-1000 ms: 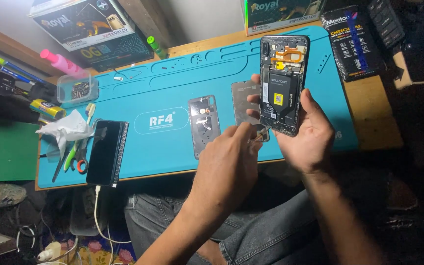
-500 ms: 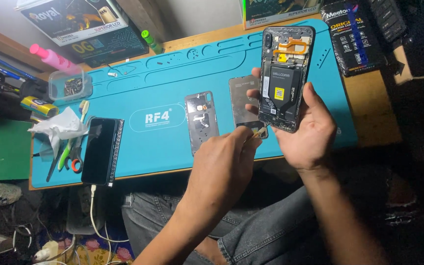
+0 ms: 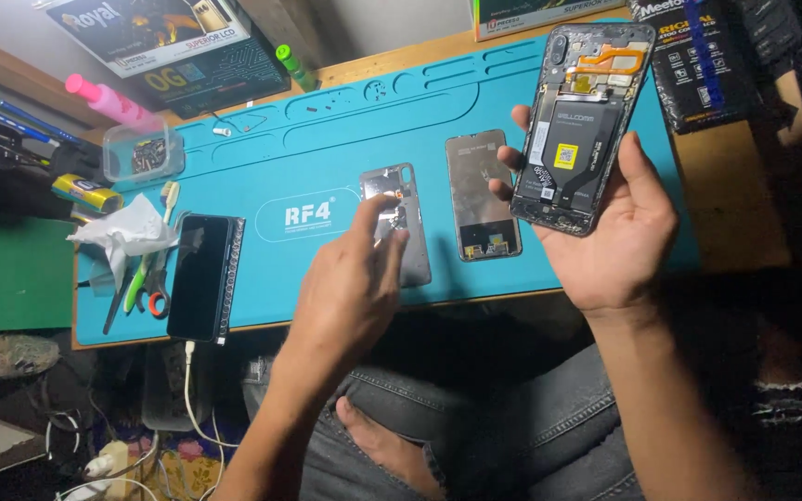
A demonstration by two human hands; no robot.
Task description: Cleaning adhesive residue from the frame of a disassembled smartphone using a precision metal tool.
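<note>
While the knees in dark jeans (image 3: 512, 436) fill the near edge, the left hand (image 3: 355, 288) hovers over the blue mat (image 3: 327, 148), fingers half curled and holding nothing, its fingertips just above a grey metal plate (image 3: 401, 223) that it partly hides. Beside this plate lies a flat dark panel (image 3: 482, 195), free on all sides. The right hand (image 3: 619, 232) grips an opened phone (image 3: 582, 125) from below, tilted, its black battery and orange ribbon showing. On the left a black phone (image 3: 201, 276) lies near the mat edge with a white cable. Further back, boxes (image 3: 169, 42) are cut off by the frame.
</note>
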